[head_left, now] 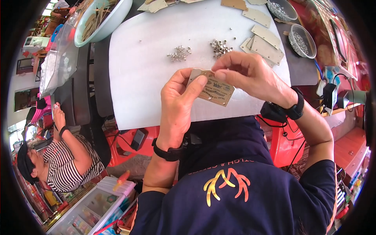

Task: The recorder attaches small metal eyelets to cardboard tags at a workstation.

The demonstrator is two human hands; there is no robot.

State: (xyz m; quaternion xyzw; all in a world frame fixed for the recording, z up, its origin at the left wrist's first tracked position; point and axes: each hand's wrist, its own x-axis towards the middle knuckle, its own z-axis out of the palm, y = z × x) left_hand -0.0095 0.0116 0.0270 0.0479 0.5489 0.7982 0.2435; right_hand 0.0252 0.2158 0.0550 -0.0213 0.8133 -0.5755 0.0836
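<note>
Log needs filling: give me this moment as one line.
left hand: holds card | right hand: at card's upper edge, grip unclear | metal bits: two piles on white sheet

Over the counter [303, 74], your left hand [177, 100] pinches with thumb [196, 85] uppermost; your right hand [250, 76] curls its fingers [237, 58] inward, elbow [327, 141] bent.

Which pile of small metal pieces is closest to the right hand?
The right pile, just beyond the fingers of the right hand; the left pile lies farther off, beyond the left hand.
</note>
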